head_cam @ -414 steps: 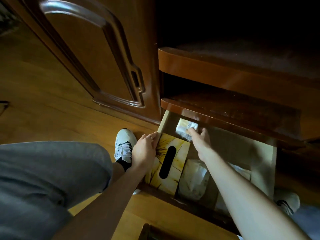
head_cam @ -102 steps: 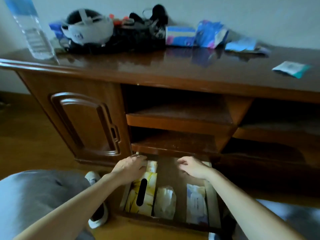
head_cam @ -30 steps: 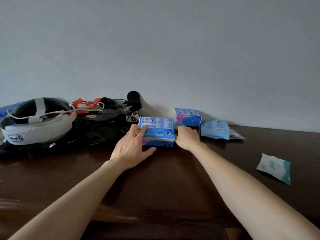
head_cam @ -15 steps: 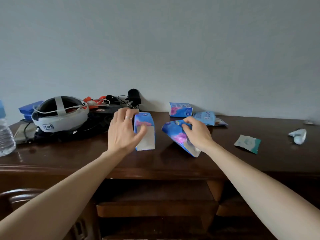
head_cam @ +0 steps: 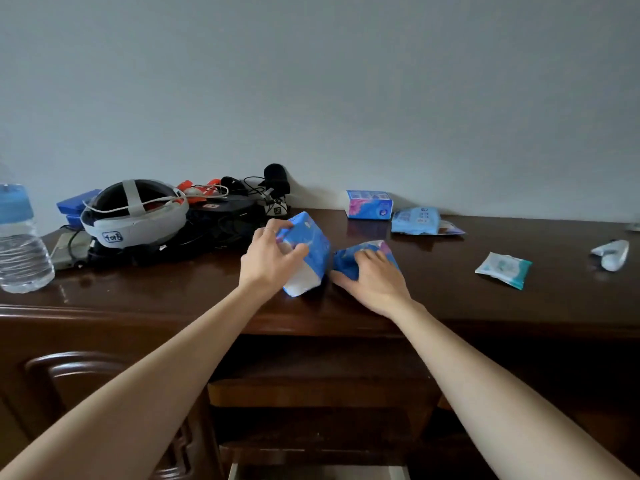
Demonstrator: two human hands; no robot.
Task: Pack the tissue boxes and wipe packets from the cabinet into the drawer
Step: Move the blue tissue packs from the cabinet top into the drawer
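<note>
Glossy dark wood tabletop (head_cam: 485,306), near its front edge: your left hand (head_cam: 268,263) has its fingers (head_cam: 294,252) curled around a soft blue-and-white tissue pack (head_cam: 308,258), tilted, lower corner touching the wood. Your right hand (head_cam: 372,282) grips a second blue pack (head_cam: 360,252), crumpled, just beside the first. Rigid tissue box (head_cam: 369,205) at the back edge, floppy blue wipe packet (head_cam: 415,221) beside it. Flat teal-white wipe packet (head_cam: 503,270) lies toward the right edge. Drawer (head_cam: 318,471) open below.

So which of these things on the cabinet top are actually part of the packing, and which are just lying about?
Part of the job:
- tissue pack in left hand
- tissue pack under right hand
- tissue box
- blue wipe packet
- teal wipe packet

Just lying about:
- water bottle
- headset
- cables
</note>
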